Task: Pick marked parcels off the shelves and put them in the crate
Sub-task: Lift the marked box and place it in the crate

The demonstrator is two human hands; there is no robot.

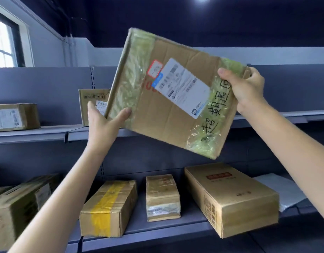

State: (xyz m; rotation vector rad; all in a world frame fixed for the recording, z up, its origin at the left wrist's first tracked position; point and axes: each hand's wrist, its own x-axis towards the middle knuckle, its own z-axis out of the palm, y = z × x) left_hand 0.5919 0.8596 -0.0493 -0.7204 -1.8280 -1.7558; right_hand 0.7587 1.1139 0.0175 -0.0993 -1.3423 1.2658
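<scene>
I hold the flat brown cardboard parcel with black handwriting [173, 94] tilted, above the grey metal shelves [175, 229] — left hand [104, 121] gripping at eight o'clock, right hand [247, 88] pinching at three. Its glossy tape could let it slip sideways — the crate isn't visible.

Count, head view. Hands: 2, left hand [102, 123] and right hand [247, 88]. Shelves visible: 2, upper shelf [29, 133] and lower shelf [157, 229].

Cardboard parcels: 8 total.
- held parcel [168, 99]: 1
- on upper shelf: 2, far-left box [15, 116], small box [91, 101]
- on lower shelf: 5, including yellow-taped box [108, 207], narrow box [163, 196], large box [230, 198]

White flat packet [278, 189]: 1.
</scene>
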